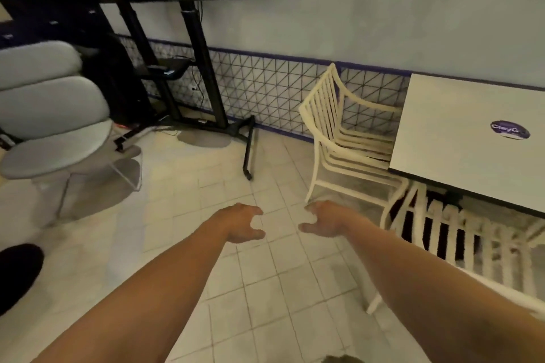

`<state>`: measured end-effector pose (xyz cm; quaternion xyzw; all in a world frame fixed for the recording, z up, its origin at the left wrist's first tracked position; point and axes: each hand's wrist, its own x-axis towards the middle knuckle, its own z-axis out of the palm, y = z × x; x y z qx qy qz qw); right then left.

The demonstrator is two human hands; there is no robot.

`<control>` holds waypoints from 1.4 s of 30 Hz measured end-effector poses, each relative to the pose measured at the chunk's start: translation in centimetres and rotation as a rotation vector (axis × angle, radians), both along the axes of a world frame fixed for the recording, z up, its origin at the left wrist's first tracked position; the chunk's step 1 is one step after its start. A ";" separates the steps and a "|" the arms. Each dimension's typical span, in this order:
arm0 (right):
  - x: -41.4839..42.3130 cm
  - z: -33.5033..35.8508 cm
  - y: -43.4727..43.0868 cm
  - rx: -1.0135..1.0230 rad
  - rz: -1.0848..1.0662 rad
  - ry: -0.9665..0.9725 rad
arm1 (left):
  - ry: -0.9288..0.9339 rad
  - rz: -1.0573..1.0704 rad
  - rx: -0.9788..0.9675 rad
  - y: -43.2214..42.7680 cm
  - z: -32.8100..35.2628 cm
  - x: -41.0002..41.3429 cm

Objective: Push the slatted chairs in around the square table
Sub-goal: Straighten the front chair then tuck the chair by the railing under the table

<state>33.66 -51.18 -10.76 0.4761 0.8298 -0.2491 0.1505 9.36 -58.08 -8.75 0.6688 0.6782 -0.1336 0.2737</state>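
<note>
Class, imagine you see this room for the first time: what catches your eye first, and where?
The left hand and right hand reach out mid-frame, empty, over the pale tiled floor. At right, a cream slatted chair is drawn up to the white square table by the wall.

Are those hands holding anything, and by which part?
Nothing. The left hand and right hand are both empty, fingers loosely curled above the floor.

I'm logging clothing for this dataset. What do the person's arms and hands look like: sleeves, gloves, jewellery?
Both forearms are bare to the frame's edge: no sleeves. The left hand and right hand wear no gloves; no watch, bracelet or ring shows, though the picture is slightly blurred.
</note>
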 end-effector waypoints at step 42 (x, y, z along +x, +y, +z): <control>-23.4 -5.9 72.7 0.049 -0.897 0.185 | 0.068 -0.859 0.068 92.1 -1.9 -15.7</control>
